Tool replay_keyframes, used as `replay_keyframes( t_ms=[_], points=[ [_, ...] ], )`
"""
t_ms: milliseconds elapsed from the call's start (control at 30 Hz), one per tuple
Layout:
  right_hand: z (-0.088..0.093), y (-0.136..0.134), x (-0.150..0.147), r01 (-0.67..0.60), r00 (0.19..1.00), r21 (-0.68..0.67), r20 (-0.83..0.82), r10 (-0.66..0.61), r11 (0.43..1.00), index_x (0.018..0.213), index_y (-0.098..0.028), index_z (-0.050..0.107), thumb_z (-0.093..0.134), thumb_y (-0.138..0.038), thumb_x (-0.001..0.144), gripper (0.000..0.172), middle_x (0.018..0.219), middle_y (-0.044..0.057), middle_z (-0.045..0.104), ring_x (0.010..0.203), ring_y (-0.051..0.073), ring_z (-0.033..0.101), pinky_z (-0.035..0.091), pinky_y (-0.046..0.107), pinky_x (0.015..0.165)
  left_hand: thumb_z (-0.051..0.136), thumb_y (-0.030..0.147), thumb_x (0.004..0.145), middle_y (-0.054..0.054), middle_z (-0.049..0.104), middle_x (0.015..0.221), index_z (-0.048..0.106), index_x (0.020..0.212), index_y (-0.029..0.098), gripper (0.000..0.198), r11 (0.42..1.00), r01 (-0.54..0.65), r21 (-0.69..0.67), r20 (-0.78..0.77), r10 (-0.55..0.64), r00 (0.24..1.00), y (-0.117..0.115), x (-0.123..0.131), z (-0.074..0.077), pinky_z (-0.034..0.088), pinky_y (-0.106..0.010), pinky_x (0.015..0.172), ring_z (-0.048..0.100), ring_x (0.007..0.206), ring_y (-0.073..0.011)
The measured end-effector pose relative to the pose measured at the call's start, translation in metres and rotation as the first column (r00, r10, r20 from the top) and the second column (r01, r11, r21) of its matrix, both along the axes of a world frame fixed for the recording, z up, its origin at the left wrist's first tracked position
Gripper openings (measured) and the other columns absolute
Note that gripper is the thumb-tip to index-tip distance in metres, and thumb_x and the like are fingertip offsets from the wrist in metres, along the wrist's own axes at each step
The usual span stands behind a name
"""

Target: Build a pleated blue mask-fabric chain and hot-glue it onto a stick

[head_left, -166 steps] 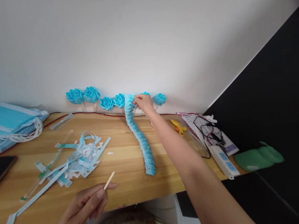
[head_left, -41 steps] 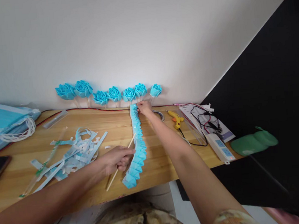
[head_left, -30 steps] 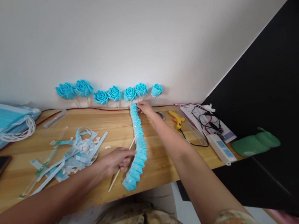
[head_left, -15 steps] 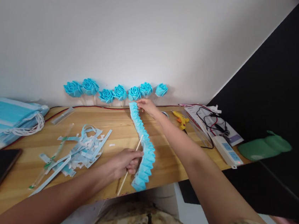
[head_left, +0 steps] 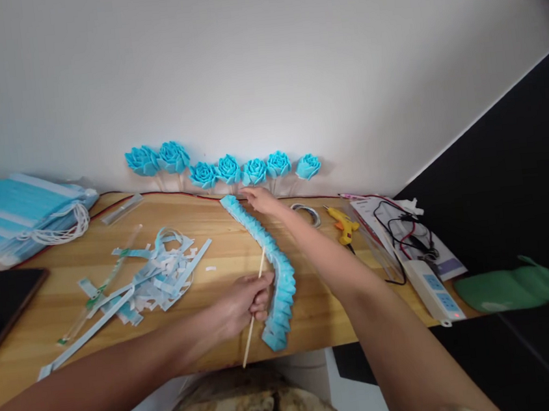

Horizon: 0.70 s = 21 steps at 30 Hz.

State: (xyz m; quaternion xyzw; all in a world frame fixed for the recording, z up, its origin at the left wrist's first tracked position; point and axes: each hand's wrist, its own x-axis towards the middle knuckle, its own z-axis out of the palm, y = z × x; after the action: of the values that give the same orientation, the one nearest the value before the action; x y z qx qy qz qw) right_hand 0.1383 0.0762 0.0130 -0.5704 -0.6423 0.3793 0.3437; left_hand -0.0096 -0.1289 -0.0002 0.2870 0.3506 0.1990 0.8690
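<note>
A long pleated strip of light-blue fabric lies curved on the wooden table, its near end close to the front edge. My left hand is closed round a thin wooden stick, which slants across the fist. The thumb side of that hand touches the strip's left edge. Over the far part of the table is my right hand, fingers stretched out just right of the strip's far end, with no grip on it visible. Several blue fabric flowers on sticks lean against the wall behind.
Left of the strip is a heap of blue and white scraps. Farther left lie a stack of face masks and a phone. Right are a wire coil, a yellow glue gun, a power strip and a green bottle.
The strip's far end has swung left, away from my right hand, whose fingers have come off it. My left hand still holds the stick. The view has shifted slightly.
</note>
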Motion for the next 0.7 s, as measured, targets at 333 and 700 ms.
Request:
replay_keyframes(
  t_ms=[333, 700],
  points=[
    [0.034, -0.133, 0.07, -0.083, 0.939, 0.217, 0.345, 0.003, 0.973, 0.127, -0.019, 0.065, 0.048, -0.028, 0.094, 0.038, 0.115, 0.009, 0.072, 0.098, 0.023, 0.067, 0.053, 0.04, 0.09, 0.042, 0.046, 0.094, -0.002, 0.061, 0.078, 0.062, 0.114, 0.02, 0.038, 0.565, 0.337, 0.753, -0.566, 0.294, 0.771, 0.027, -0.106, 0.043, 0.04, -0.026, 0.062, 0.054, 0.068, -0.0156],
    [-0.022, -0.308, 0.005, -0.109, 0.828, 0.425, 0.539, -0.154, 0.899, 0.158, -0.025, 0.016, 0.06, -0.033, 0.09, 0.081, 0.162, 0.014, 0.024, 0.149, 0.036, 0.024, 0.036, 0.062, 0.113, 0.039, 0.028, 0.097, -0.014, 0.072, 0.113, 0.06, 0.129, 0.02, 0.039, 0.226, 0.889, 0.398, -0.775, 0.601, 0.194, 0.048, -0.113, 0.01, 0.05, -0.034, 0.074, 0.069, 0.096, -0.0287]
  ],
)
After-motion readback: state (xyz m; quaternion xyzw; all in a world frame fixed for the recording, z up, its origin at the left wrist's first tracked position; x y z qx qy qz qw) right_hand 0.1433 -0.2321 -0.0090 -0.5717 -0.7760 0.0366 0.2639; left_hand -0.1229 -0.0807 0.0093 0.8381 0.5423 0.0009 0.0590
